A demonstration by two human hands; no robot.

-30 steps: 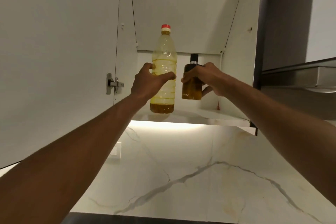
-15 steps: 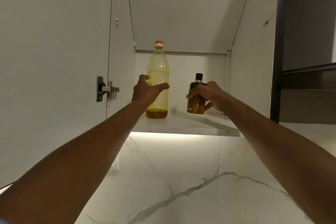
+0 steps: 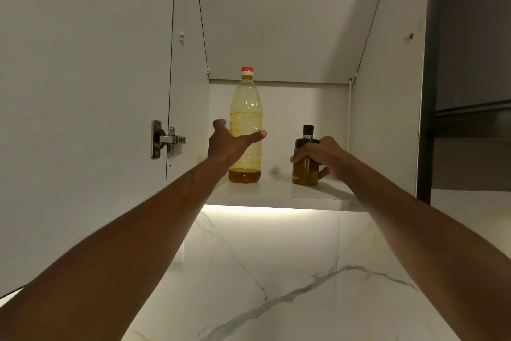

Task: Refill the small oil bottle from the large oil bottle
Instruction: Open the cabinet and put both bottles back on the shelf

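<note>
The large oil bottle [image 3: 245, 111] stands upright on the cabinet shelf [image 3: 276, 192], red cap at 12 o'clock, a little oil in its base. The left hand [image 3: 231, 144] is released, fingers straight and spread by the bottle's middle; whether it touches cannot be told. At that bottle's 3 o'clock, apart from it, the small oil bottle [image 3: 304, 170] stands on the same shelf, grasped by the right hand [image 3: 330, 156]. A door hinge [image 3: 164, 139] sits at the left hand's 9 o'clock
</note>
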